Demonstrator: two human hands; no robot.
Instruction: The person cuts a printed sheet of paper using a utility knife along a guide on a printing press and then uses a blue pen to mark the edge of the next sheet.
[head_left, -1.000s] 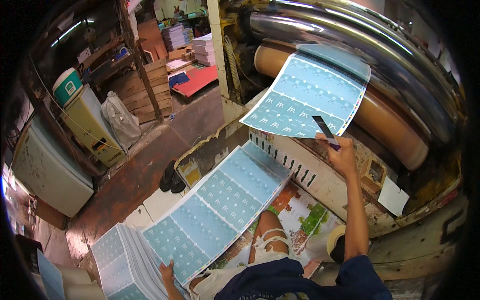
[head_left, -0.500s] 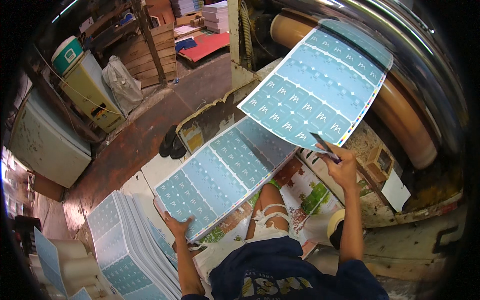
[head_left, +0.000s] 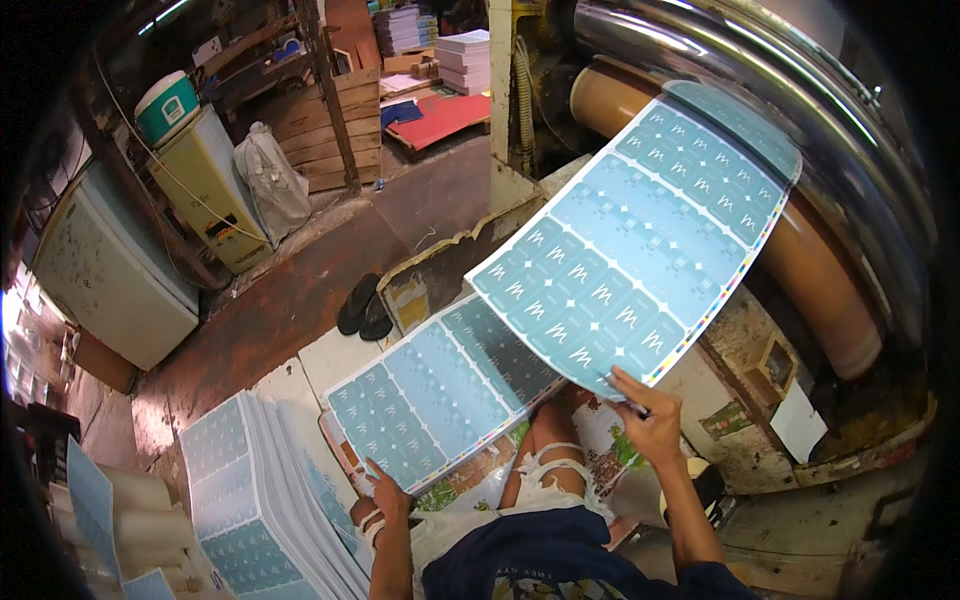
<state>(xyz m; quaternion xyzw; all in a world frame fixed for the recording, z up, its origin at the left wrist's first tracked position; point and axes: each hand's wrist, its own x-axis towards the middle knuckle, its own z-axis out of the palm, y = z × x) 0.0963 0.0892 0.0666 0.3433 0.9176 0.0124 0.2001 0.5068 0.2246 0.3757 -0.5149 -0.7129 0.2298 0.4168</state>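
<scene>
Stretching left of the printed sheet (head_left: 640, 235), reddish floor (head_left: 270, 335) borders a cabinet (head_left: 213, 190).

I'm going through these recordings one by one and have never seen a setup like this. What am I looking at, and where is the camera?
There is no robot: these are a person's two bare hands. A wide fisheye camera worn on the head looks down, so straight edges appear bent. The right hand grips the near edge of an upper printed sheet, whose far end meets a shiny metal roller above a brown roller. The left hand touches the near end of a lower printed sheet, partly hidden beneath the upper one. To the left stands a thick stack of similar sheets.
</scene>
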